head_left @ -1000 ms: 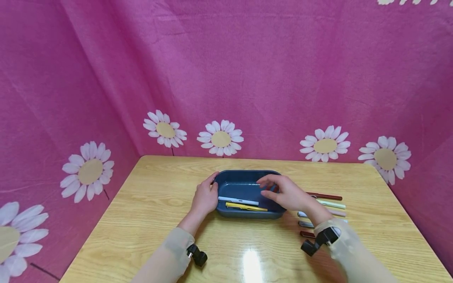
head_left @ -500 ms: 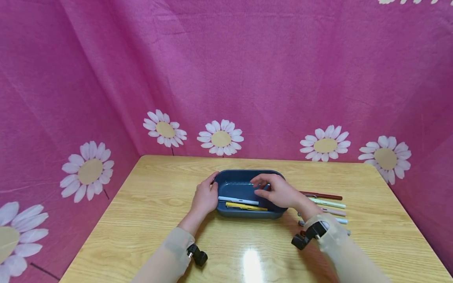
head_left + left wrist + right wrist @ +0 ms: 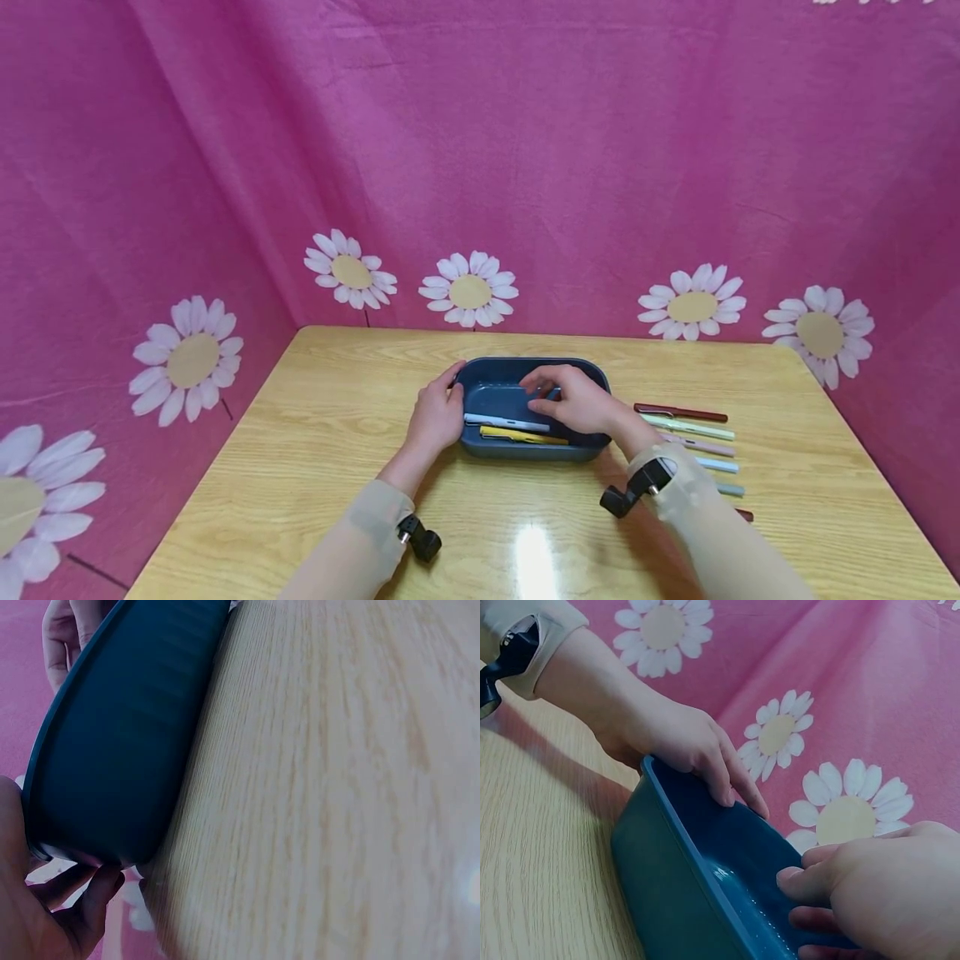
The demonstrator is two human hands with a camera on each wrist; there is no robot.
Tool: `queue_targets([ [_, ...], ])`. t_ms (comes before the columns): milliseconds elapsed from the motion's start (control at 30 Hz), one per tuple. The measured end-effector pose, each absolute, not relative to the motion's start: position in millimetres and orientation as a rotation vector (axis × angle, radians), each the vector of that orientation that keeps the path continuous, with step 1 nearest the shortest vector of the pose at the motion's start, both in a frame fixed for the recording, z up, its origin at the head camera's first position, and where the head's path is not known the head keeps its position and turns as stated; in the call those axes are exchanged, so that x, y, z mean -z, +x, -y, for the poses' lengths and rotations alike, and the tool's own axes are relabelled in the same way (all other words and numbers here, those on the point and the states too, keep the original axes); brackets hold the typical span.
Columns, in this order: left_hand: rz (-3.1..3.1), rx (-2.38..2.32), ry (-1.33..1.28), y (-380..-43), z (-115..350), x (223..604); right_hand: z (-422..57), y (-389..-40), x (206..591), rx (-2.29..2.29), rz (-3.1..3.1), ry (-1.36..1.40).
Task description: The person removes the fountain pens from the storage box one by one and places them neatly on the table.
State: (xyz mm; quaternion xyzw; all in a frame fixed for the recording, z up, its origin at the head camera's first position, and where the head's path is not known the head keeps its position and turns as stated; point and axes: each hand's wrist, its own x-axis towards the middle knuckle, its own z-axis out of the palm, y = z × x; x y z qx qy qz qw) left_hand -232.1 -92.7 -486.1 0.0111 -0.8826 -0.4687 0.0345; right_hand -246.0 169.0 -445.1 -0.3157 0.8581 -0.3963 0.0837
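A dark blue rectangular box (image 3: pixel 525 452) with rounded corners sits on the table. My left hand (image 3: pixel 437 414) grips its left end, the thumb and fingers on either side of the rim. Inside, a pale blue pen (image 3: pixel 506 422) and a yellow pen (image 3: pixel 522 436) lie along the near wall. Over the box's right half is my right hand (image 3: pixel 581 400), its fingers loosely bent. In the right wrist view nothing shows between the fingers of the right hand (image 3: pixel 892 889). The left wrist view shows the box's outer wall (image 3: pixel 124 742) beside the left hand (image 3: pixel 45 900).
Right of the box lie several pens in a row: a dark red pen (image 3: pixel 682 412), a light green pen (image 3: pixel 697 428), a pinkish pen (image 3: pixel 705 447) and others partly behind my right forearm. A pink curtain (image 3: pixel 480 150) with daisies rises behind the wooden table (image 3: pixel 337 433).
My right hand has moved left, further over the inside of the box. The forearm now covers the left ends of the lower pens. My left hand and the box stay put.
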Motion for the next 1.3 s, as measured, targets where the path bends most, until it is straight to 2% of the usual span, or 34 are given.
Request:
queue_targets([
  [567, 2.715, 1.433, 0.064, -231.5, 96.7, 488.6, -142.9, -256.5, 458.7, 1.113, -2.493, -0.882],
  [1300, 2.720, 1.465, 0.048, -232.5, 94.5, 486.7, -128.6, -262.8, 474.1, 0.952, -2.538, -0.932],
])
